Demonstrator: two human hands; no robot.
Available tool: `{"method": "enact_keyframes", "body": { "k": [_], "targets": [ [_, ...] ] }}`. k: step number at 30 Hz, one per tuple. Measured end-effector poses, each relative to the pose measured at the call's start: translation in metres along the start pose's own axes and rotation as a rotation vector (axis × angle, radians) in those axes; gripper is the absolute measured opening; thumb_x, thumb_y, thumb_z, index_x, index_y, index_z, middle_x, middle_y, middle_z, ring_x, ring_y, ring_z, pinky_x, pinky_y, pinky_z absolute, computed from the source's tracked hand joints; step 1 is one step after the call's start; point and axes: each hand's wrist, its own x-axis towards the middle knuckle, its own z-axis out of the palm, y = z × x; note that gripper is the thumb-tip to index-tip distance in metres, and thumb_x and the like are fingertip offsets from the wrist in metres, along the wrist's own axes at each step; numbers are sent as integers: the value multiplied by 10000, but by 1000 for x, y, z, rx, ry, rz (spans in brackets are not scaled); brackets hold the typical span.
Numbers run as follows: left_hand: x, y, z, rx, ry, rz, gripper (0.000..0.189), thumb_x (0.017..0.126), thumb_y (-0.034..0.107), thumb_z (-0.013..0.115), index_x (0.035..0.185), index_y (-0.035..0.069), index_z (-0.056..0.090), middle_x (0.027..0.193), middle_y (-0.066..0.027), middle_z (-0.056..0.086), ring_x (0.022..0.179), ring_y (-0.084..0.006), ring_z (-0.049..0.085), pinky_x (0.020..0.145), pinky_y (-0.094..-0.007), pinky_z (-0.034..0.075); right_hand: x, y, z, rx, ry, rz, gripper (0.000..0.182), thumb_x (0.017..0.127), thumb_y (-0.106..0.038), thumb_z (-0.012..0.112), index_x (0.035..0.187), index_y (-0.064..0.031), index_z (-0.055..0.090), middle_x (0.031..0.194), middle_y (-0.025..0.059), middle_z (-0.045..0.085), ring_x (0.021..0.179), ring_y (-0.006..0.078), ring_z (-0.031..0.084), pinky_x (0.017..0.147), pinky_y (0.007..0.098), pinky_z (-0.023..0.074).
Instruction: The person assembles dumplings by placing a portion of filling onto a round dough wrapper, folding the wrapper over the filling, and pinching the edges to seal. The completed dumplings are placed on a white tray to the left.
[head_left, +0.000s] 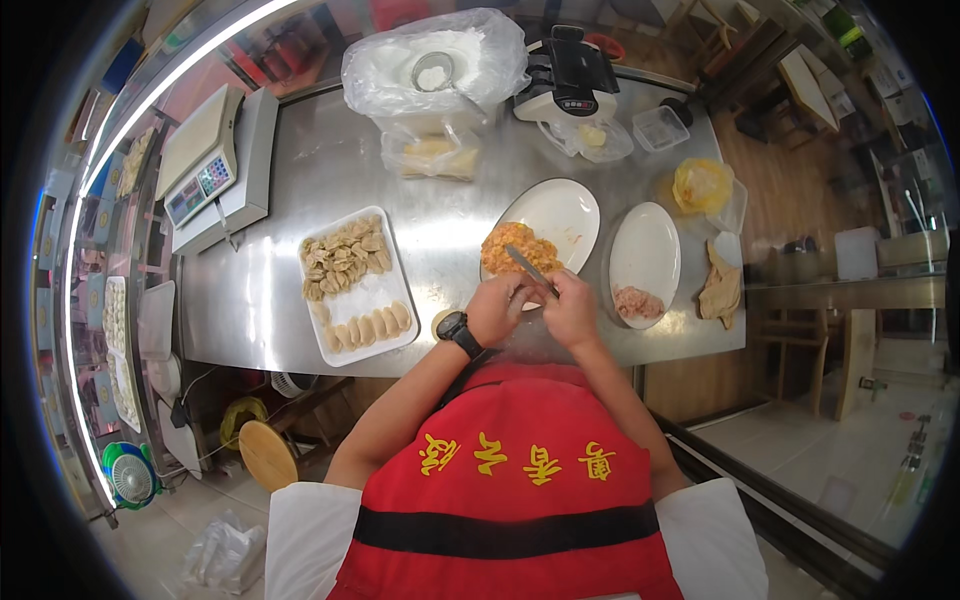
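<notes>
My right hand (571, 309) grips a flat metal spatula or blunt knife (531, 268), whose tip touches the orange minced filling (501, 247). That filling lies on a white oval plate (577, 206). Close beside it, my left hand (498, 306), with a black watch on the wrist, has its fingers curled near the plate's lower edge; whether a wrapper is in it, I cannot tell. A stack of round dough wrappers (441, 322) partly shows by the watch. To the left, a white tray (358, 294) bears folded dumplings (375, 324), with crinkled ones (341, 255) above them.
Right of the plate stands a second oval plate (645, 232) with pink minced meat (637, 303). A beige cloth (720, 289) lies at the right edge. Farther back are a flour bag (480, 52) with a strainer (433, 73), a black-and-white machine (574, 82) and a scale (201, 176) at left.
</notes>
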Motion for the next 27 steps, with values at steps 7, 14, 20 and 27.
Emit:
{"method": "enact_keyframes", "body": {
  "k": [7, 14, 20, 27],
  "targets": [
    [3, 4, -5, 25, 69, -143, 68, 857, 66, 588, 877, 19, 631, 782, -199, 631, 725, -333, 641, 626, -373, 488, -5, 25, -12, 322, -119, 214, 145, 789, -95, 712, 880, 12, 677, 765, 98, 670, 672, 132, 597, 623, 288, 476],
    [-1, -21, 2, -631, 177, -389, 162, 924, 96, 585, 1015, -37, 602, 855, -98, 679, 717, -138, 653, 649, -258, 534, -1, 22, -6, 258, -71, 243, 98, 813, -63, 688, 854, 25, 675, 699, 16, 635, 645, 64, 528, 595, 241, 439],
    [-16, -38, -4, -758, 155, -592, 172, 946, 101, 564, 1058, -29, 558, 915, -75, 650, 776, -120, 645, 728, -244, 553, -6, 19, 9, 274, -110, 281, 126, 787, -75, 705, 863, 23, 683, 704, 50, 651, 637, 74, 545, 589, 255, 448],
    [-54, -89, -40, -799, 397, -449, 125, 958, 104, 543, 1014, -7, 552, 886, -64, 630, 758, -122, 637, 705, -251, 545, -25, 20, 27, 431, -128, 370, 236, 841, -72, 698, 1030, 66, 669, 908, 36, 674, 806, 72, 604, 722, 208, 489]
  ]
}}
